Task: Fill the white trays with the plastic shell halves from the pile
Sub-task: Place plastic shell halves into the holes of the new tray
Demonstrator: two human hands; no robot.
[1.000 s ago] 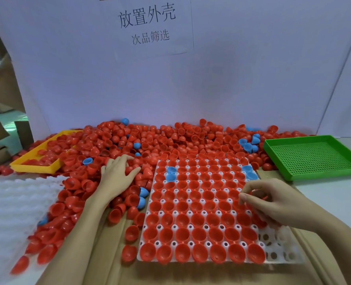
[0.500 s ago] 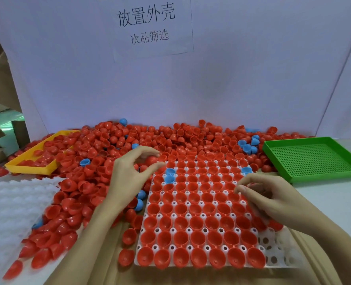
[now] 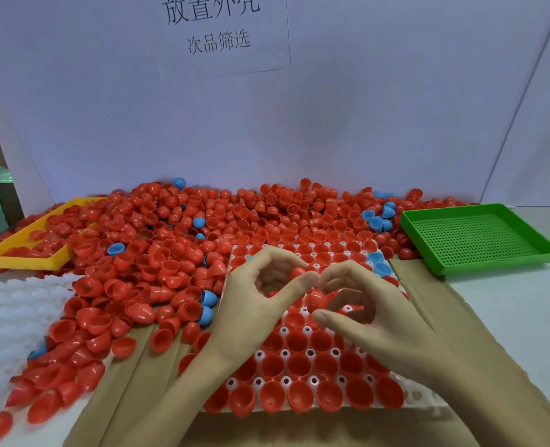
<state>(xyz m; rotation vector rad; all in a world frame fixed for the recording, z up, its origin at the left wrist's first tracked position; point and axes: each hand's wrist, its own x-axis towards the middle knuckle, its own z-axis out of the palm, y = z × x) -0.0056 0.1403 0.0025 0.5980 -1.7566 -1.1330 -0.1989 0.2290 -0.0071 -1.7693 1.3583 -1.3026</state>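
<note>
Red shell half (image 3: pixel 297 273) pinched in left hand (image 3: pixel 260 296) above white tray (image 3: pixel 418 396).

Factory sorting bench | posted sign (image 3: pixel 217 25) | shell pile (image 3: pixel 202 227) (mostly red)

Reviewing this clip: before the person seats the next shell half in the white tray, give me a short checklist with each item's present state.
1. Shell in hand: left hand pinches a red shell half - ok.
2. Right hand free: curled over another shell; grip unclear - cannot tell.
3. White tray flat on the cardboard - ok.
4. Empty pockets left: some at the tray's near right corner - ok.
5. Pile within reach, beside the tray - ok.
</note>
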